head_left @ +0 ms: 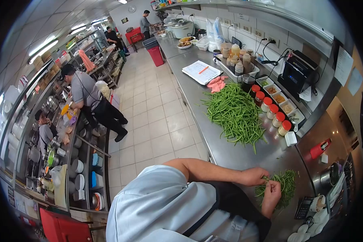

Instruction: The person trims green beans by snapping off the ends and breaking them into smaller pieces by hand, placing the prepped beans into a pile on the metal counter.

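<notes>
My left hand (254,176) and my right hand (272,195) are close together over a small pile of green beans (287,186) on the steel counter (226,155). The fingers of my left hand are closed in a pinch around a green bean. Just below it, my right hand is also pinched, with its fingertips at the same bean; part of the bean is hidden by the fingers. A much larger heap of green beans (234,113) lies farther along the counter.
Red-lidded jars (272,111) line the heap's right side, near a black printer (296,76). Beyond are a pink cloth (217,83), an open notebook (201,71) and a tray of bottles (238,64). A calculator (303,207) lies nearby. Co-workers (90,94) stand across the aisle.
</notes>
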A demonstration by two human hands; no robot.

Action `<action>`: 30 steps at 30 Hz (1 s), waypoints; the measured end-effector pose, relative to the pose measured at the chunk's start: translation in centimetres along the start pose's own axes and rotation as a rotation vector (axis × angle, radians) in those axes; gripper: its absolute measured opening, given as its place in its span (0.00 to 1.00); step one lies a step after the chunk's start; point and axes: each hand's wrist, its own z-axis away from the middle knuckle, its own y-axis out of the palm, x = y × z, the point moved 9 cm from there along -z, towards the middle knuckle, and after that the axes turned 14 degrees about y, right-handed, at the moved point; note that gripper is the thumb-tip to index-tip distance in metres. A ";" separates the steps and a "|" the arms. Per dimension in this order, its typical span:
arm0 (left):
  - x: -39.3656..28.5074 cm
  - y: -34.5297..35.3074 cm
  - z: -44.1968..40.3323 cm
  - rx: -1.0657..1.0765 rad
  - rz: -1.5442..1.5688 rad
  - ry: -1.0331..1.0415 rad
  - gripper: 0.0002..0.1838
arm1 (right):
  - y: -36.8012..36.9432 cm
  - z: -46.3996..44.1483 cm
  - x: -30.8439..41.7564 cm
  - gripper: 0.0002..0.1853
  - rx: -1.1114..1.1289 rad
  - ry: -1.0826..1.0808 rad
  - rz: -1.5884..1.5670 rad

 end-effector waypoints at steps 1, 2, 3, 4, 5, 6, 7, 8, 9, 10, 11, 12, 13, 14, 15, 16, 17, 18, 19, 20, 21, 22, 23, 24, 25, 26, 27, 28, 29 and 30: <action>-1.0 -0.6 0.3 0.018 -0.079 -0.014 0.11 | -0.2 0.1 -0.2 0.06 -0.030 -0.056 0.117; -1.5 -1.0 0.5 0.037 -0.157 -0.030 0.11 | -0.1 0.2 -0.2 0.06 -0.059 -0.110 0.234; -1.7 -0.6 0.7 0.067 -0.178 -0.027 0.10 | 0.1 0.5 -0.1 0.06 -0.040 -0.111 0.294; -1.8 -0.2 0.6 0.101 -0.200 -0.017 0.10 | 0.2 0.8 0.3 0.06 -0.027 -0.114 0.353; -1.8 0.0 0.4 0.138 -0.225 -0.003 0.09 | 0.4 0.8 0.4 0.06 -0.019 -0.119 0.408; -1.8 0.5 0.3 0.157 -0.219 0.021 0.09 | 0.2 0.7 -0.4 0.04 -0.001 -0.063 0.333; -1.6 0.7 0.1 0.176 -0.217 0.044 0.09 | 0.5 0.3 -1.6 0.03 0.019 -0.011 0.255; -1.6 1.0 0.3 0.191 -0.212 0.062 0.08 | 0.7 0.1 -2.7 0.02 0.043 0.043 0.179; -1.9 0.9 0.5 0.155 -0.117 0.054 0.08 | 1.0 0.0 -4.3 0.03 0.131 0.194 -0.119; -2.2 0.6 0.6 0.119 -0.021 0.046 0.08 | 1.4 0.0 -5.7 0.04 0.215 0.344 -0.418; -2.5 0.5 0.7 0.088 0.080 0.040 0.08 | 1.9 0.3 -7.1 0.06 0.285 0.497 -0.720; -1.4 1.0 0.5 0.055 0.115 0.083 0.08 | 2.1 0.3 -8.4 0.07 0.270 0.572 -0.794; -1.6 1.5 0.3 0.041 0.174 0.125 0.09 | 2.2 0.9 -8.3 0.07 0.279 0.607 -0.842; -0.6 1.1 0.6 -0.054 0.362 0.148 0.09 | 2.3 0.7 -8.1 0.07 0.283 0.554 -0.817; 1.4 1.4 0.9 -0.068 0.065 0.408 0.10 | 1.8 0.7 -7.3 0.07 0.258 0.473 -0.728; 2.6 0.8 0.6 -0.080 0.330 0.134 0.08 | 0.8 0.7 -6.7 0.07 0.202 0.396 -0.626; 3.9 0.4 1.1 -0.199 0.673 -0.169 0.07 | -0.7 1.3 -5.9 0.06 0.163 0.343 -0.464; 4.7 -0.1 2.1 -0.392 0.934 -0.439 0.06 | -2.3 1.5 -5.7 0.08 0.036 0.330 -0.383; 6.7 0.3 1.9 -0.351 1.045 -0.439 0.05 | -4.3 1.9 -5.7 0.09 -0.087 0.306 -0.212; 7.4 0.4 2.2 -0.361 1.116 -0.507 0.05 | -6.1 2.3 -6.2 0.09 -0.133 0.326 -0.088; 5.9 0.3 2.4 -0.413 1.188 -0.537 0.05 | -7.1 2.6 -6.4 0.10 -0.148 0.333 0.036; 5.1 0.7 2.4 -0.391 1.247 -0.518 0.05 | -7.5 2.9 -6.1 0.11 -0.149 0.325 0.065; 4.7 1.1 2.4 -0.374 1.242 -0.522 0.05 | -7.5 3.1 -5.8 0.11 -0.141 0.311 0.095; 4.9 0.9 2.3 -0.359 1.242 -0.528 0.05 | -6.6 2.8 -5.1 0.12 -0.130 0.300 0.130; 4.5 1.2 2.2 -0.347 1.236 -0.529 0.05 | -5.7 3.0 -4.6 0.13 -0.111 0.276 0.058; 4.1 1.4 2.1 -0.332 1.216 -0.518 0.06 | -4.5 3.1 -4.0 0.13 -0.091 0.248 -0.013; 3.7 1.6 1.8 -0.308 1.194 -0.509 0.06 | -3.5 3.1 -3.4 0.14 -0.071 0.219 -0.083; 3.4 1.8 1.6 -0.288 1.172 -0.499 0.06 | -2.9 2.9 -3.0 0.14 -0.072 0.206 -0.067; 3.1 1.9 1.4 -0.271 1.148 -0.489 0.06 | -2.3 2.6 -2.6 0.14 -0.070 0.193 -0.052; 2.6 1.9 1.1 -0.250 1.121 -0.473 0.06 | -1.7 2.4 -2.3 0.14 -0.064 0.179 -0.039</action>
